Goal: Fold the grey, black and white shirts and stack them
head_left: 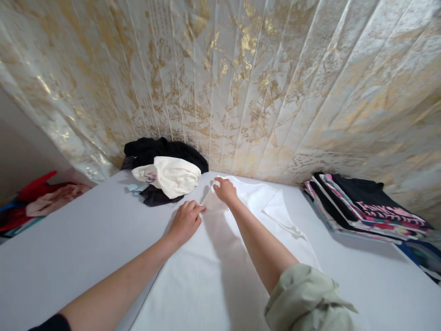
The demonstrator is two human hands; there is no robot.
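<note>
A white short-sleeved shirt point(193, 276) lies spread on the white table, its collar end toward the curtain. At its left edge, near the sleeve, is my left hand point(186, 220), fingers curled and closed on the fabric. My right hand point(225, 189) reaches to the upper left shoulder, its bent fingers pinching the cloth there. The fingertips of both hands are partly hidden. The shirt's right sleeve point(284, 216) lies out to the side with a few creases.
Behind my left hand is a heap of black clothes point(165, 149) with a crumpled cream garment point(177, 177). A folded stack of clothes point(361, 209) sits at the right. Red and pink clothes point(44, 197) lie beyond the left table edge. A gold-patterned curtain point(223, 82) hangs behind the table point(86, 239).
</note>
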